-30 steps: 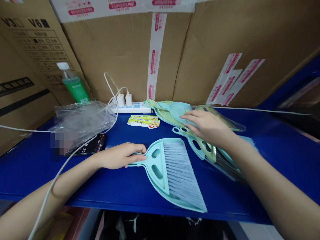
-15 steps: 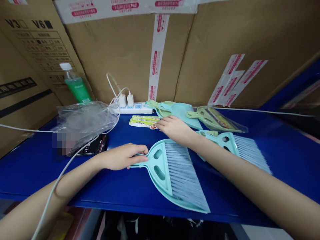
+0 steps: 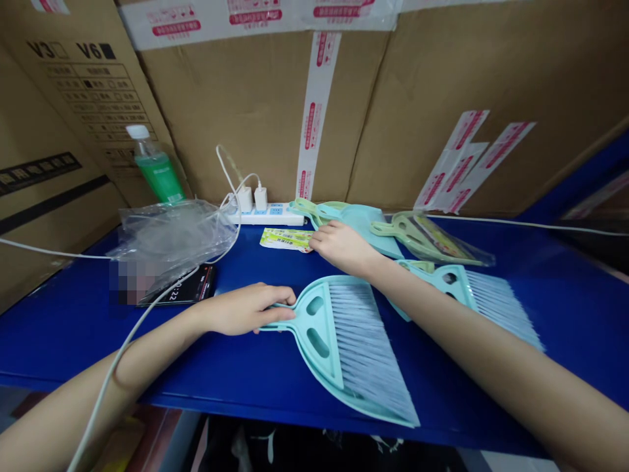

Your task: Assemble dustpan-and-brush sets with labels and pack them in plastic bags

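Clearance on the table (image 3: 216, 373)
Open lane between phone (image 3: 197, 288) and sachets (image 3: 285, 238); power strip (image 3: 289, 217) closes its rear, left hand (image 3: 250, 308) its front. Right forearm (image 3: 472, 347) bars access from the right.

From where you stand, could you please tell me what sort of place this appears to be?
Probably a makeshift workbench, perhaps in a storeroom or workshop, though I can't be certain: a blue tabletop is backed by taped cardboard, with a power strip and a teal brush and dustpan on it.
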The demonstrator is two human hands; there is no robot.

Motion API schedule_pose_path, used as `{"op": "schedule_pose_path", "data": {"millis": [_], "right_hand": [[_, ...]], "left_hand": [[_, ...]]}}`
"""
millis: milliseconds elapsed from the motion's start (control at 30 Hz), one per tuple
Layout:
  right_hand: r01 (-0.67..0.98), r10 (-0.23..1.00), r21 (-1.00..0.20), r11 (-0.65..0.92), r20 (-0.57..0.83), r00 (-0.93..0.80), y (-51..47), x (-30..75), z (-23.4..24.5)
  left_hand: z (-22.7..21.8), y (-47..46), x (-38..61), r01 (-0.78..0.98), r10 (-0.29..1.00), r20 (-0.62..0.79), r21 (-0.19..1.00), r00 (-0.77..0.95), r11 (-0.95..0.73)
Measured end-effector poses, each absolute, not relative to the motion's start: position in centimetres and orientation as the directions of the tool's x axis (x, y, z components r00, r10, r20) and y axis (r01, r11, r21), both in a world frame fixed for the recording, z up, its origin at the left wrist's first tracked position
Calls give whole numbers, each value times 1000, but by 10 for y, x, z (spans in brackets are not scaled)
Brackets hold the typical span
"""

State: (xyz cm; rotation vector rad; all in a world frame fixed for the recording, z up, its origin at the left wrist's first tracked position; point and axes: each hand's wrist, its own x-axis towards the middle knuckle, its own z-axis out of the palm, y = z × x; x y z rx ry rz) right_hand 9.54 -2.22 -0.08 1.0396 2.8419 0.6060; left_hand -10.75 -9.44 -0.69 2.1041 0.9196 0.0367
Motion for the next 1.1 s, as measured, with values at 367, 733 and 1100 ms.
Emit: {"op": "schedule_pose_path", "data": {"millis": [367, 733, 1100], "right_hand": [[669, 614, 218, 711, 271, -741, -39, 128, 11], [538, 616, -429, 726, 57, -786, -98, 166, 28], [628, 646, -202, 752, 36, -763, -80, 174, -2]], "left_hand": [[-9, -92, -108, 592, 624, -260, 694, 737, -410], [-7, -92, -106, 615, 629, -279, 673, 726, -411], [-5, -92, -104, 634, 631, -304, 662, 714, -399]]}}
